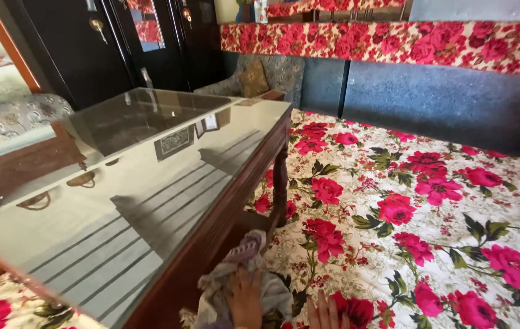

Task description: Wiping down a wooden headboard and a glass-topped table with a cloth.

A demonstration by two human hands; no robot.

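Head view: a cloth (244,277) is pressed against the surface's wooden edge (211,234).
It is gripped by the left hand (246,298); the right hand (327,314) lies open on the bed (430,244).

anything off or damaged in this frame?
Nothing stands out. The glass tabletop looks intact and bare, showing only reflections. The left hand presses a crumpled grey cloth against the table's wooden side; the right hand rests on the floral sheet.
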